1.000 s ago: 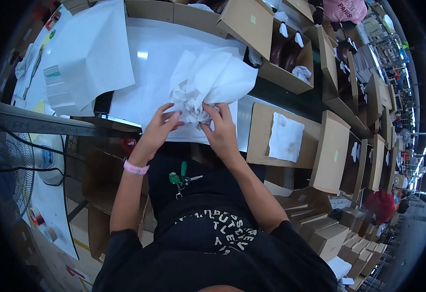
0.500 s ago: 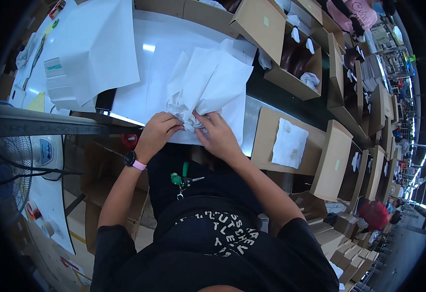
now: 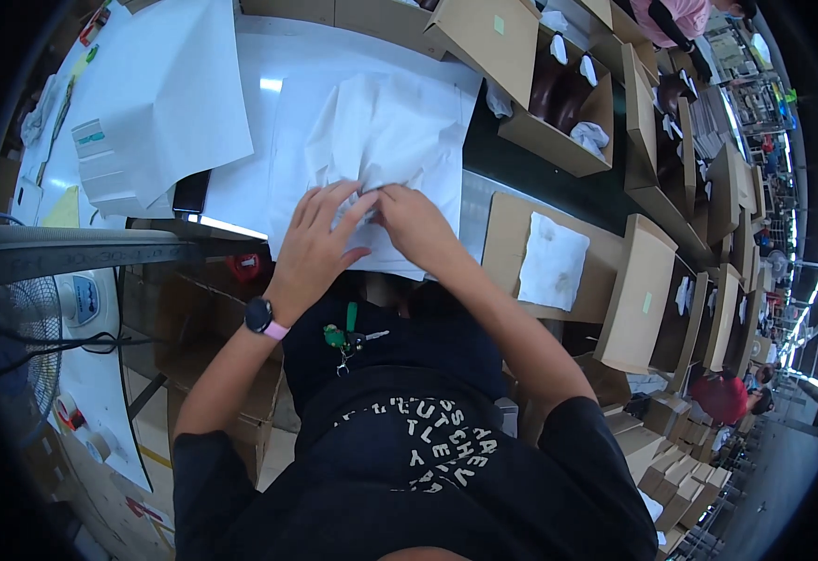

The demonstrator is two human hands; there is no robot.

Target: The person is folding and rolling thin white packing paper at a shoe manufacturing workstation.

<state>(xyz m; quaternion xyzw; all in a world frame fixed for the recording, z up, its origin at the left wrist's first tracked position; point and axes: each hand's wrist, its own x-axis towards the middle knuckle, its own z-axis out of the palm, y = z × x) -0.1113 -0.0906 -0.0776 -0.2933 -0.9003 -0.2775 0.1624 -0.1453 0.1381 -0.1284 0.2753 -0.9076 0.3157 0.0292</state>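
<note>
An open brown cardboard box [image 3: 559,103] holding dark shoes sits beyond my tabletop, a small green sticker [image 3: 499,24] on its flap (another box [image 3: 559,262], paper-lined, lies right).

Tissue paper [image 3: 386,140] crinkled, matt; boxes [image 3: 559,248] cardboard.

White worktable [image 3: 241,187]: crumpled white tissue paper [image 3: 381,131] at centre, lying on flat white sheets. Left hand [image 3: 315,245] flat on the paper's near edge, fingers spread; right hand [image 3: 411,224] just beside it at 3 o'clock, fingertips pinching the paper. Dark wristwatch [image 3: 259,316] with pink strap on the left wrist. Large white sheets [image 3: 161,93] at 10 o'clock. Open cardboard box [image 3: 559,103] holding dark shoes at 2 o'clock. Open box with white paper [image 3: 551,262] at 3 o'clock. Fan [image 3: 26,346] at 8 o'clock. Keys with green tag [image 3: 348,332] at the waist.
</note>
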